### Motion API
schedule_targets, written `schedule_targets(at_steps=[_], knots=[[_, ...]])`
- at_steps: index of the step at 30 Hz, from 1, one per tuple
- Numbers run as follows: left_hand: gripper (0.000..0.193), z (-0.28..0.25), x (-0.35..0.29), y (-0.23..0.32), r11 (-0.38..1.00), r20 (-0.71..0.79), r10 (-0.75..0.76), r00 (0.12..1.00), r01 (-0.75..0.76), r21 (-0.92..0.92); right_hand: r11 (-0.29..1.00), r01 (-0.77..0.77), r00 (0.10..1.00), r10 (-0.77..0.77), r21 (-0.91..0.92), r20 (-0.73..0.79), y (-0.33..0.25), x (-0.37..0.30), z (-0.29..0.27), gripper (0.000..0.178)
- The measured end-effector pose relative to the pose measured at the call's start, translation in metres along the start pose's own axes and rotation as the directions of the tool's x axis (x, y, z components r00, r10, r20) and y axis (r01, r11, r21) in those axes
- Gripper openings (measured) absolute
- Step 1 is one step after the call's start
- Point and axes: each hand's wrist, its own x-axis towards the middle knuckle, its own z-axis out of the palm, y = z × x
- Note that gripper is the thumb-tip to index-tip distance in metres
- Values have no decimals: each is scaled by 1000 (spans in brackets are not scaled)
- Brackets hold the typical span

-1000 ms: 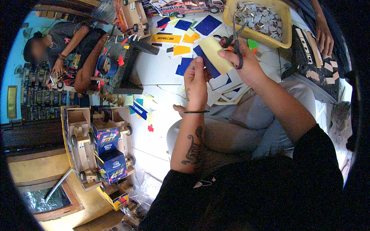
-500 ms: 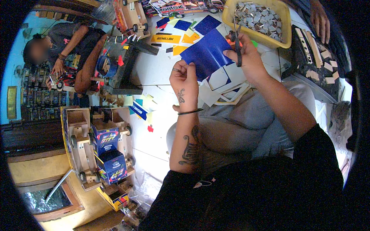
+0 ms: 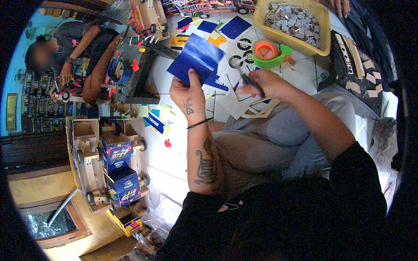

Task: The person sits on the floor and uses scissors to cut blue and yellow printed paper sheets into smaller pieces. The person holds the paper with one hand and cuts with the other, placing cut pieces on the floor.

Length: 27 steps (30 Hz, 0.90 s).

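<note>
A glossy blue sheet is held raised above the white tiled floor, in front of the person; the left hand grips it at the lower edge, thumb pressed on the near face. The right hand is closed around the handles of black-handled scissors, just to the right of the sheet and apart from it; whether the blades are parted cannot be told. Below the scissors lie white paper pieces, near the person's grey trousers. Beyond the sheet, a dark blue square and a partly covered yellow strip lie on the floor. Toy wheels rest beside a green tape dispenser carrying an orange tape roll. Behind these stands a yellow plastic tub containing small grey-white pieces. To the far right, a dark worktop bears wooden strips and wooden blocks; a co-worker's hand shows at the top edge. To the left are wooden toy trucks with black wheels, and farther up, a seated co-worker beside a low black bench
</note>
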Motion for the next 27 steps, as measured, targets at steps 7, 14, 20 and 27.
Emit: schedule_targets(at_steps=[7,14,20,27], knots=[[14,8,-6,2,994,30,108,994,-107,-12,958,160,985,-171,-239,-24,2,-5,12,63],[15,17,-16,5,997,119,46,992,-39,-64,968,170,973,-194,-185,-123,1,-5,12,72],[14,19,-16,6,995,130,13,991,0,-101,973,158,972,-184,-170,-149,0,-4,11,62],[15,18,-19,20,987,149,-47,988,68,-143,977,136,976,-160,-163,-149,-4,-8,9,58]])
